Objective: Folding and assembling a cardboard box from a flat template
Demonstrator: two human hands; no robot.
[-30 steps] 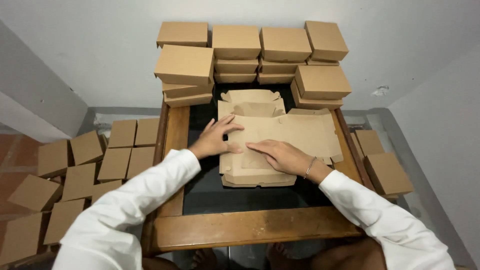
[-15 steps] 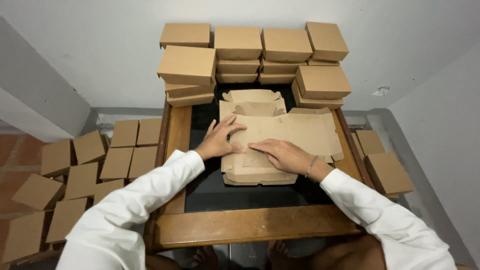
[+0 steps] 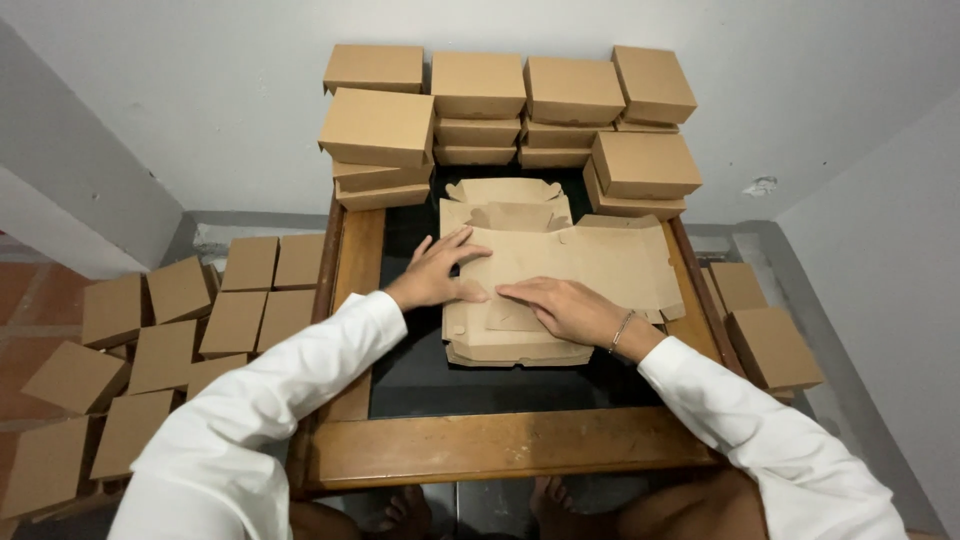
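- Blank [image 3: 590, 262]: flat unfolded brown cardboard, top of a small pile, mid table [image 3: 500, 445]; long axis left–right, tabbed flaps toward wall.
- Left hand [image 3: 435, 275]: fingers spread, pressing blank's left edge.
- Right hand [image 3: 568, 308]: flat, palm down; covers fold beneath.
- Boxes [image 3: 478, 85]: matte, square, stacked at rear; more on floor, partly cut off.

finished brown boxes [image 3: 478, 85] stacked behind, more, perhaps loosely, on the floor [image 3: 160, 330].

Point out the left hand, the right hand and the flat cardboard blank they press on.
left hand [image 3: 435, 275], head view, on the back of the hand.
right hand [image 3: 565, 305], head view, on the back of the hand.
flat cardboard blank [image 3: 590, 255], head view, on its bare top panel.
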